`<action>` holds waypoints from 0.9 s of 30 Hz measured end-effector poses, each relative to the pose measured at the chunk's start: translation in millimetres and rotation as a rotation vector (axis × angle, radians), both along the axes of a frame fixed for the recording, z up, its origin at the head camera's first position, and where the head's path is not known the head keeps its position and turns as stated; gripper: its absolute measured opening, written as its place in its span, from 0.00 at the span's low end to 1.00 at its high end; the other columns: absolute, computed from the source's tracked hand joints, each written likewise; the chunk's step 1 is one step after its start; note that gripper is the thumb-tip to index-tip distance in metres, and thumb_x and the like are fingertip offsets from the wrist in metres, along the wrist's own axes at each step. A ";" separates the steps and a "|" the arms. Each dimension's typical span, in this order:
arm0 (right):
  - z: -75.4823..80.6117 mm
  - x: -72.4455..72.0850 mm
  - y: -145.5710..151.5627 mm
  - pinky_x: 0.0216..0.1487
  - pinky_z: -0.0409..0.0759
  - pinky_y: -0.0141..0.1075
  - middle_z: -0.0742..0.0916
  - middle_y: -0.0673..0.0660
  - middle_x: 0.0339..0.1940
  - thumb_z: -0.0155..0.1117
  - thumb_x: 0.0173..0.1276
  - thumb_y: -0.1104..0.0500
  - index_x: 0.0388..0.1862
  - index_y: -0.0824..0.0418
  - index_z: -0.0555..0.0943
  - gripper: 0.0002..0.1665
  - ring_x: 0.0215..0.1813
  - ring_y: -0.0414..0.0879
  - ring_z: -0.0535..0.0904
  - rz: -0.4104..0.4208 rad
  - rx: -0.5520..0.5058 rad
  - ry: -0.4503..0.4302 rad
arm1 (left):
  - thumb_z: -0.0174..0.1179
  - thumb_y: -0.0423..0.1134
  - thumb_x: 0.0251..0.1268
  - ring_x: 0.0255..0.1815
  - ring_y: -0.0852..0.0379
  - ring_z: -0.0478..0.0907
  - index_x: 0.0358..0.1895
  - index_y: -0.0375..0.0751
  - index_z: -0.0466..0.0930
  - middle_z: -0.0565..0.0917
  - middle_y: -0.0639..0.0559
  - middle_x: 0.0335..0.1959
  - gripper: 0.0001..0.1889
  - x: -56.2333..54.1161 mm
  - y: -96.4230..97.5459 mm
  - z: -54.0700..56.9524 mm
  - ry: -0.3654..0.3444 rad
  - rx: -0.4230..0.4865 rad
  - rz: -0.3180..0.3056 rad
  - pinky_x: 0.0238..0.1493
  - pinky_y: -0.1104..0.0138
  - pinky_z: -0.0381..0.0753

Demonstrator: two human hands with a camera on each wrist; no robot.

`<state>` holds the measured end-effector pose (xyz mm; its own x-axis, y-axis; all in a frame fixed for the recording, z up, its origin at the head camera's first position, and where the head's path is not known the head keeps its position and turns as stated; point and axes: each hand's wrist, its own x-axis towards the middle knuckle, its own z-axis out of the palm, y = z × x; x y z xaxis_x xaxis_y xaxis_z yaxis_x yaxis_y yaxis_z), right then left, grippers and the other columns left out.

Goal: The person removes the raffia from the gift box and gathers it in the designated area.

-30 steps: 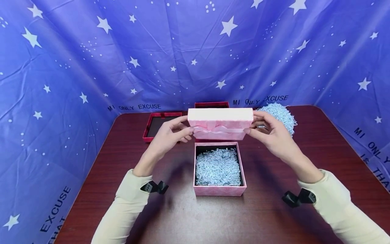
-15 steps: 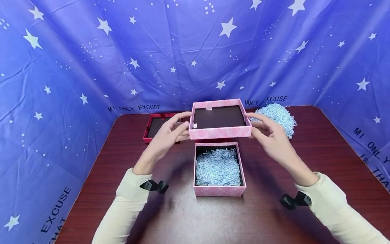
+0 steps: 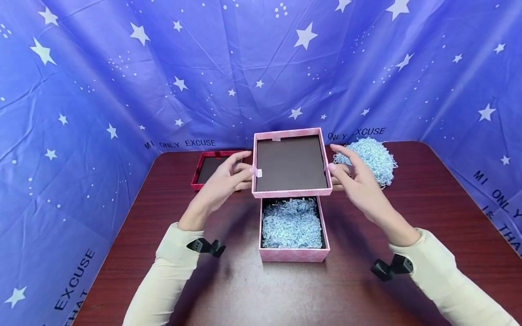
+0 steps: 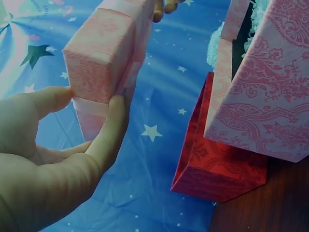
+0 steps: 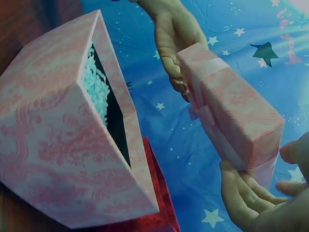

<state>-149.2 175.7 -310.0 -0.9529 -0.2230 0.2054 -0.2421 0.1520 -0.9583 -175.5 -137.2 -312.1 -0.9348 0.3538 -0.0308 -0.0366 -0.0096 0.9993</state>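
A pink box lid (image 3: pixel 291 192) hangs over the back edge of the pink box (image 3: pixel 293 256), its dark inside facing the head camera. My left hand (image 3: pixel 214 183) grips its left side between thumb and fingers. On the right side, my right hand (image 3: pixel 364 188) holds it, thumb at the rim and other fingers behind, index finger raised off the edge. The right wrist view shows ribbon around the lid (image 5: pixel 231 106). Light-blue shredded paper (image 3: pixel 291 224) fills the pink box.
A heap of blue shredded paper (image 3: pixel 375 158) lies at the back right. At the back left is a red tray-like lid (image 3: pixel 199 186) with a dark inside. A red box (image 4: pixel 227 169) stands behind the pink box, hidden in the head view. A starry blue curtain (image 3: pixel 228 81) surrounds the table.
The lid has turned from its ribboned outer side to its dark inside, tilting up toward the head camera. It now overlaps the box's back edge. The right hand has shifted slightly left.
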 end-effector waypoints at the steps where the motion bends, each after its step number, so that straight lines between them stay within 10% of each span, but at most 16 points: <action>1: -0.1 -0.7 -0.8 0.41 0.86 0.34 0.86 0.50 0.41 0.52 0.75 0.55 0.74 0.58 0.58 0.32 0.37 0.41 0.86 0.012 -0.019 -0.026 | 0.54 0.33 0.69 0.44 0.54 0.82 0.71 0.41 0.55 0.76 0.40 0.50 0.30 0.0 -1.2 -0.2 -0.002 0.007 -0.007 0.53 0.61 0.82; 27: -14.8 2.2 -67.7 0.47 0.84 0.35 0.79 0.61 0.49 0.55 0.73 0.59 0.74 0.51 0.61 0.32 0.43 0.41 0.83 0.118 -0.112 -0.190 | 0.54 0.30 0.69 0.47 0.55 0.82 0.73 0.40 0.57 0.74 0.42 0.54 0.30 8.5 -76.9 -9.4 -0.021 -0.008 -0.054 0.50 0.63 0.83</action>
